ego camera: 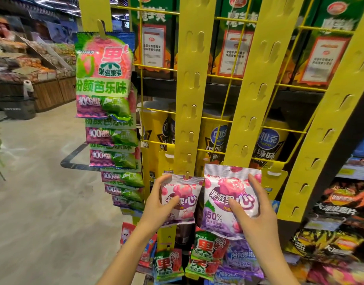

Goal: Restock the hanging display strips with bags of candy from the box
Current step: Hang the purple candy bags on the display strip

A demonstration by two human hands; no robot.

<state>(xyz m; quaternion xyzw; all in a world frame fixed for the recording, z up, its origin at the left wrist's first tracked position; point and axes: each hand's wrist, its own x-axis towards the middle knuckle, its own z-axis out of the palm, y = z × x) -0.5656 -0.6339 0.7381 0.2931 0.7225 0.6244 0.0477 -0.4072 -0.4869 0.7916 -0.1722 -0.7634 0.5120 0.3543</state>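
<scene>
- A shop aisle: a pale floor [43,182] runs off to the left toward wooden produce bins [33,79] heaped with blurred goods.
- Ahead stands a yellow wire rack [222,79] fronting shelves of green boxes [154,33] above and yellow tubs [269,138] below.
- Several yellow display strips hang down the rack. The left strip [94,11] is loaded top to bottom with overlapping green-and-pink candy bags [104,77]. The middle strip [192,83] shows bare hooks along most of its length.
- The left hand [158,204] reaches up from below and grips a small pink-and-white candy bag [182,199] by its left edge, fingers curled at the top corner and thumb across the front. The bag's top sits at a low hook of the middle strip; whether it is already hooked on, I cannot tell.
- The right hand [257,210] holds a second, larger-looking pink-and-purple bag [228,200] just beside the first, fingers over its upper right corner and thumb pressed on the front. This bag is in front of the next strip [251,89].
- Below the hands lie more bags: red-and-green ones [207,254] and purple ones [242,258]. Dark snack packets [339,204] fill the shelves at the right.
</scene>
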